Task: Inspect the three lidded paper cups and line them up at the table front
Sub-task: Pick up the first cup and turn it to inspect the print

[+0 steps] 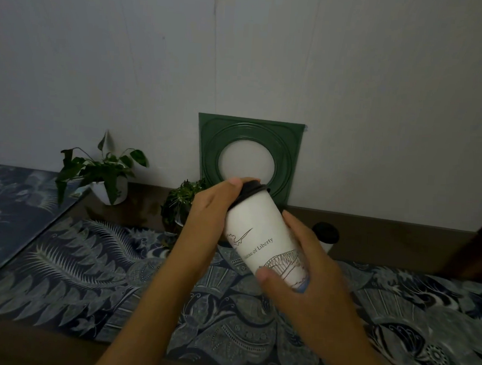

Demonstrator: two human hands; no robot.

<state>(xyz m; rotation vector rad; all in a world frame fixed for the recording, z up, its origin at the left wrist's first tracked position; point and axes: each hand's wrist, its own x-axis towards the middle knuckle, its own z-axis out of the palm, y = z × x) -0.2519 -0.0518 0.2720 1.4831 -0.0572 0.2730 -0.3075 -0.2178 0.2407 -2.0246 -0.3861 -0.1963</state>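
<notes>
Centre of frame: white lidded cup tilted, left hand clasping near its dark lid, right hand gripping its base; second cup behind, on tabletop.

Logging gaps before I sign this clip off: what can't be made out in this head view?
- Third cup: not visible anywhere.
- Second cup: only its dark lid and a strip of body show behind the right hand.
- Held cup: print partly covered by the right hand; base hidden in the palm.
- Left hand: fingers hidden behind the cup.
- Contents: lid closed.
</notes>
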